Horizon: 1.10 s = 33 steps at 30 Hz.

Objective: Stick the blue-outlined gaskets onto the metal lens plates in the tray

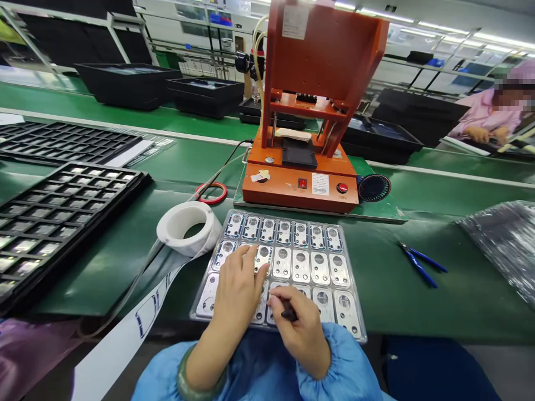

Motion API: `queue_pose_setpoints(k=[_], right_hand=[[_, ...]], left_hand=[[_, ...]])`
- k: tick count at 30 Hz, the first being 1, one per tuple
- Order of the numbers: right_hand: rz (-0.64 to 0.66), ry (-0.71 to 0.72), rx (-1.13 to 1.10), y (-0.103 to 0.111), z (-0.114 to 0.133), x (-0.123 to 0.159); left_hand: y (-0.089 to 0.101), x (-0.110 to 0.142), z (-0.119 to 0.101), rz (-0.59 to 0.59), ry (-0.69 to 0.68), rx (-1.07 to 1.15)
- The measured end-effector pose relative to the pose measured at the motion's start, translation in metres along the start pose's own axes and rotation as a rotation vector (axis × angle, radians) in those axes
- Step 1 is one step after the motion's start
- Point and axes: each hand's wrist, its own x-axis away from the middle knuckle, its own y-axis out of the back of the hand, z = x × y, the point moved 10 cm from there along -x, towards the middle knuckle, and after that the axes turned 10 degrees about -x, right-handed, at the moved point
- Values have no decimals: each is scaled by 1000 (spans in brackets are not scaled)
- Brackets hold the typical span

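Observation:
A clear plastic tray [360,327] lies in front of me with rows of small silver metal plates [300,266], each with a round window and small holes. Dark blue outlines edge the plates of the top row and some at the left of the middle row. My left hand [239,284] rests over the left-middle plates, fingers stretched out; what lies beneath the fingertips is hidden. Close beside it, my right hand [301,328] is closed around a black pen-like tool [288,313] above the bottom row. The tool's tip is hard to make out.
Left of the tray stands a white tape roll [190,227], its printed strip [144,320] trailing toward me. An orange press machine [301,192] stands behind. Blue-handled cutters [422,264] lie right, black compartment trays [62,206] left. A person in pink [480,120] works at far right.

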Motion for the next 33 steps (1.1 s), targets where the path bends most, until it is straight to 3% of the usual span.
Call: queue_pose_setpoints(k=[2, 5, 11, 14, 17, 22, 26, 33], right_hand=[[6, 6, 6, -1, 1, -1], [15, 15, 0, -3, 3, -2], [21, 15, 22, -5, 3, -1], [23, 1, 8, -4, 0, 0], [7, -19, -24, -2, -3, 0], [-19, -57, -10, 1, -9, 3], [-3, -62, 19, 1, -16, 7], [-34, -141, 6, 3, -21, 11]], left_hand=[[1, 9, -8, -14, -115, 6], [-9, 22, -19, 60, -251, 4], [-20, 31, -22, 141, -262, -3], [-13, 31, -22, 104, -273, 11], [7, 33, -18, 5, -278, 63], [46, 44, 22, -160, -66, 255], [75, 60, 59, -292, 78, 190], [85, 91, 132, -219, 318, -73]])
